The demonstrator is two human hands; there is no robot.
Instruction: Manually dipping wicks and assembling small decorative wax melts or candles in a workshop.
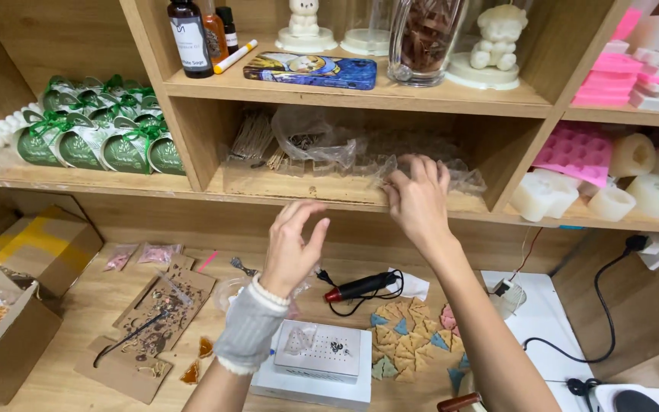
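Note:
My right hand (419, 200) reaches into the lower shelf compartment, and its fingers pinch a clear plastic wrapper (421, 172) from a pile of clear wrappers. My left hand (293, 248), with a grey knitted cuff at the wrist, hovers open below the shelf edge with spread fingers and nothing in it. Under my hands a small white box-shaped device (318, 355) sits on the wooden table. Beside it lie several small triangular pieces (406, 343) in tan and blue.
A black-and-red hand tool (360, 288) with a cord lies on the table. Cardboard sheets (165, 305) with debris and cardboard boxes (17, 305) sit at left. Green gift boxes (97, 130), bottles (191, 38), a glass jar (425, 38), white figurines (497, 38) and pink and white moulds (581, 152) fill the shelves.

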